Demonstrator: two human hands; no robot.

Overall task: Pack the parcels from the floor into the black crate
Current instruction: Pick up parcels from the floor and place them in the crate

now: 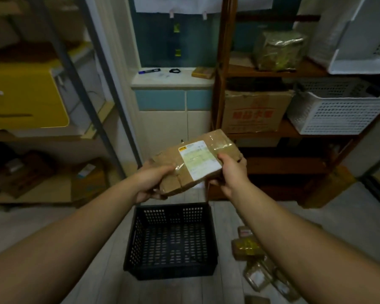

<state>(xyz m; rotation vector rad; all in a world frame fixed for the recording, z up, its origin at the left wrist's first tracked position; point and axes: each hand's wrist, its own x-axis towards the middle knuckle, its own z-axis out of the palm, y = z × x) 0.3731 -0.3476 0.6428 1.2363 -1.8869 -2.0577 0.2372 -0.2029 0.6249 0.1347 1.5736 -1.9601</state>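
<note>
I hold a flat brown cardboard parcel (pixel 198 160) with a white shipping label and clear tape, at chest height above the floor. My left hand (pixel 153 179) grips its near left end. My right hand (pixel 232 172) grips its right edge, thumb on top. Below it the black perforated crate (pixel 140 238) stands on the pale wooden floor and nothing shows inside it. Several more taped parcels (pixel 248 249) lie on the floor to the right of the crate, partly hidden by my right forearm.
A wooden shelf unit (pixel 219 84) at the right holds a cardboard box (pixel 255 113) and white baskets (pixel 336 110). A metal rack (pixel 110 88) with a yellow bin (pixel 24 95) stands at the left. A white cabinet (pixel 171 123) is straight ahead behind the crate.
</note>
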